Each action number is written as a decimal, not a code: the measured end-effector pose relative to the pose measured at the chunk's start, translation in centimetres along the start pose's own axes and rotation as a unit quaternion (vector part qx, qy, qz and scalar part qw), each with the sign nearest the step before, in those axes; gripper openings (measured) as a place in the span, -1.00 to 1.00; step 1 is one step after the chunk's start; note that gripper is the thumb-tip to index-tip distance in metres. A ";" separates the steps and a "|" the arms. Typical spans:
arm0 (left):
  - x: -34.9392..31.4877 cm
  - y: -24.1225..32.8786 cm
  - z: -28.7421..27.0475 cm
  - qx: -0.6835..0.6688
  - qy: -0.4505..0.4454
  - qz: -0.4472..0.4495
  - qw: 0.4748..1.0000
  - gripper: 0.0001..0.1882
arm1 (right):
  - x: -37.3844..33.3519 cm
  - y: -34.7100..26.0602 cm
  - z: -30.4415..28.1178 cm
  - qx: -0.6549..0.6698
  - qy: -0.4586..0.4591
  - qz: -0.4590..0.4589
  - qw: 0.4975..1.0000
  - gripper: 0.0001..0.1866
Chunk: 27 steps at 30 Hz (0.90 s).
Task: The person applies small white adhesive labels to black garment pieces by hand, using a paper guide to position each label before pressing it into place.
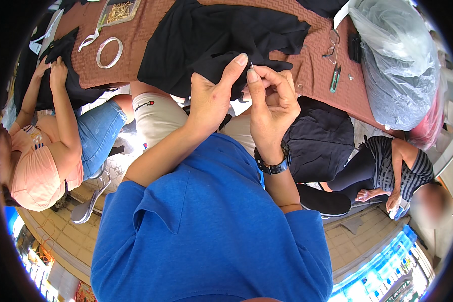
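My left hand (214,95) is raised before me, its fingertips pinching the edge of a black cloth (221,38) that spreads over the brown table (307,75). Close beside it, my right hand (272,103) has its fingers curled in, thumb and forefinger pinched together on a thin needle (251,66) that pokes up just next to the left fingertip. A dark watch (272,166) sits on my right wrist. My blue shirt fills the lower part of the view.
On the table lie a white tape ring (109,52), a pair of glasses (332,44), a green snipper (334,78) and a big grey plastic bag (397,60). A person in a peach top (40,166) sits left, handling black cloth. Another person in stripes (397,168) sits right.
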<state>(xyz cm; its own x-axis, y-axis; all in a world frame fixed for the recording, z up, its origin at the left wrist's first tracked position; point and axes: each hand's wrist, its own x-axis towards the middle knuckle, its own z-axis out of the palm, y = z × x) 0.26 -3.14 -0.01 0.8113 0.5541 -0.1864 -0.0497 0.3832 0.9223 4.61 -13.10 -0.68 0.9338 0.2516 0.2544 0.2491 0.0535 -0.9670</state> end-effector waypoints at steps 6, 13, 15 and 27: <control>0.0 0.4 0.8 -0.011 0.033 0.027 0.999 -0.65 | 0.0 0.0 -0.2 -0.003 -0.012 -0.003 1.000 -0.87; -0.1 0.6 0.5 0.022 0.018 0.039 0.999 -0.64 | -0.1 0.0 -0.2 0.011 -0.013 0.006 1.000 -0.86; 0.0 0.5 0.6 0.017 0.017 0.052 0.998 -0.65 | -0.1 -0.1 -0.2 0.016 -0.013 0.012 1.000 -0.86; 0.0 0.8 0.4 0.041 0.004 0.067 0.997 -0.66 | 0.1 -0.4 -0.5 0.031 -0.025 0.031 0.999 -0.85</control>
<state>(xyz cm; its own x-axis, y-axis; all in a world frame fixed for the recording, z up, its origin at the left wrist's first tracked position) 0.44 -3.13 0.83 0.7955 0.6027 -0.0624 -0.1087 0.2432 0.9639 4.70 -13.55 -0.23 0.9326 0.3043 0.1939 0.1728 0.0951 -0.9804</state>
